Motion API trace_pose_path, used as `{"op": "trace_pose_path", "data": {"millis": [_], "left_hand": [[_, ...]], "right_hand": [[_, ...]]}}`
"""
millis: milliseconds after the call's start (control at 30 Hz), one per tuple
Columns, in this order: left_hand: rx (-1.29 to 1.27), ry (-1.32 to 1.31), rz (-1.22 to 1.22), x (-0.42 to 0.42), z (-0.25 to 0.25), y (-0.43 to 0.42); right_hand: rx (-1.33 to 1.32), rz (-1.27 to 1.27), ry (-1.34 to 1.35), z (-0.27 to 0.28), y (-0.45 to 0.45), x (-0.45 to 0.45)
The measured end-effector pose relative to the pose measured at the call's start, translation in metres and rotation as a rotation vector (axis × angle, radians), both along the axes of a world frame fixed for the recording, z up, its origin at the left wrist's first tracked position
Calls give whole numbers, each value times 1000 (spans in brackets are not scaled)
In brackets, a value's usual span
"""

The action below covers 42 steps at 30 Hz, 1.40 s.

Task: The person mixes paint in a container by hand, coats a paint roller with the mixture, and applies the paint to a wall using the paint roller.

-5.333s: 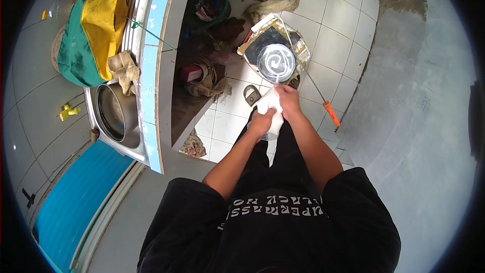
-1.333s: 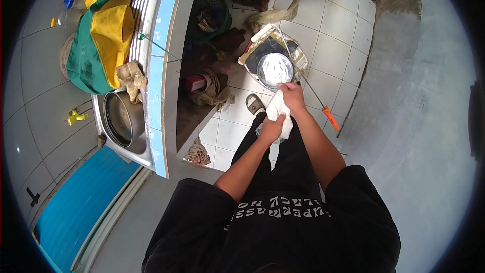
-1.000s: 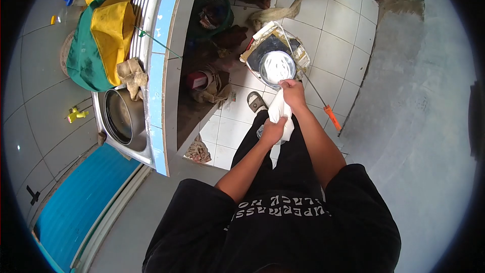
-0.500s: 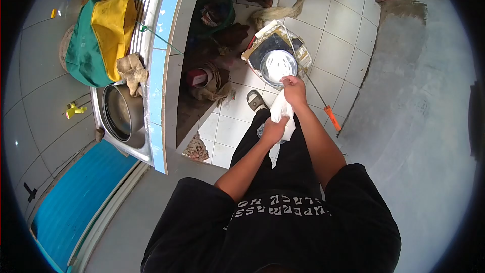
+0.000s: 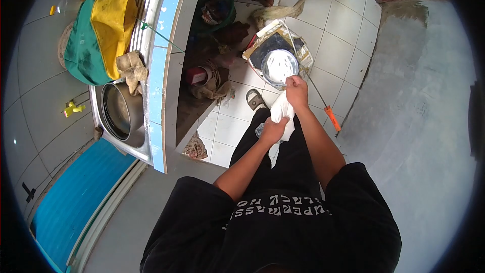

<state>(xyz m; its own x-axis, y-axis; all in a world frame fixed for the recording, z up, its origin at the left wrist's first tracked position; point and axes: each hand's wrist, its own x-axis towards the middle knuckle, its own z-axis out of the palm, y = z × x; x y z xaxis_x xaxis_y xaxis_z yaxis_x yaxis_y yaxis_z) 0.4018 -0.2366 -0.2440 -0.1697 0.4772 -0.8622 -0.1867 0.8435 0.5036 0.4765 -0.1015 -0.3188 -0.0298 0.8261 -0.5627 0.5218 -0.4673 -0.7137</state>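
Observation:
A white, soft, bulging bag (image 5: pixel 281 109) hangs between my two hands, over my dark trousers. My left hand (image 5: pixel 275 129) is wrapped round its lower part, with a bit of clear plastic (image 5: pixel 260 130) beside it. My right hand (image 5: pixel 296 92) has its fingers closed on the bag's upper end, close to the bucket's near rim. The bucket (image 5: pixel 295 74) contains bright white paint (image 5: pixel 279 64) and stands on a dark, paint-marked piece of board or tray. Across that board lies a paint roller with a white sleeve (image 5: pixel 266 29) and an orange handle (image 5: pixel 332 119).
To the left runs a counter with a blue-tiled edge (image 5: pixel 159 91); a metal pot (image 5: pixel 124 114) and a green-yellow cloth (image 5: pixel 108 35) are on it. Beneath stands a green basket (image 5: pixel 230 12). A grey wall (image 5: pixel 409 136) closes the right side. My sandalled foot (image 5: pixel 255 100) is on white tiles.
My right hand has shifted slightly back and to the right, away from the bucket's rim. My left hand still grips the bag in nearly the same place.

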Motion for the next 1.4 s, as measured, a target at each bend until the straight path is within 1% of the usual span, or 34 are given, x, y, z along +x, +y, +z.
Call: {"op": "trace_pose_path", "data": {"millis": [67, 133, 200, 267, 333, 400, 467, 567, 733, 900, 967, 1000, 1067, 1133, 1200, 1267, 1367, 1400], "left_hand": [[17, 6, -2, 0, -3, 1], [28, 8, -4, 0, -1, -1], [-1, -62, 1, -4, -1, -2], [20, -57, 6, -4, -2, -5], [46, -51, 10, -7, -2, -4], [10, -68, 18, -8, 0, -5], [15, -67, 18, -10, 1, -4], [-2, -65, 2, -13, 8, -3], [-25, -47, 5, -17, 7, -2], [63, -35, 58, -24, 9, -6], [32, -78, 56, -32, 13, -8], [3, -122, 55, -33, 15, -6], [39, -116, 39, -36, 12, -8], [76, -102, 33, -41, 23, -4], [139, -130, 32, -43, 35, -1], [128, -140, 21, -43, 24, -7], [99, -90, -6, -45, 27, -4], [76, -104, -23, -45, 15, -4]], "right_hand": [[-17, -77, 90, 12, -1, -2], [-11, -97, 136, 14, -6, 0], [-1, -115, 186, 18, -7, 0], [-58, -166, 263, 25, -10, 2], [-45, -156, 261, 25, -10, 4], [-37, -150, 253, 27, -15, 7], [27, -144, 250, 28, -15, 5], [-8, -147, 242, 26, -16, 5], [-23, -172, 279, 38, -15, -1], [-51, -172, 301, 45, -14, 0], [-33, -147, 329, 48, -18, 5], [-20, -147, 326, 54, -18, 8], [-7, -172, 358, 69, -18, 8], [-13, -190, 359, 82, -13, 5], [-158, -280, 316, 92, -9, 3], [-133, -239, 312, 83, -8, 1], [-72, -256, 293, 67, -9, -4], [-83, -255, 250, 52, -9, -4]]}}
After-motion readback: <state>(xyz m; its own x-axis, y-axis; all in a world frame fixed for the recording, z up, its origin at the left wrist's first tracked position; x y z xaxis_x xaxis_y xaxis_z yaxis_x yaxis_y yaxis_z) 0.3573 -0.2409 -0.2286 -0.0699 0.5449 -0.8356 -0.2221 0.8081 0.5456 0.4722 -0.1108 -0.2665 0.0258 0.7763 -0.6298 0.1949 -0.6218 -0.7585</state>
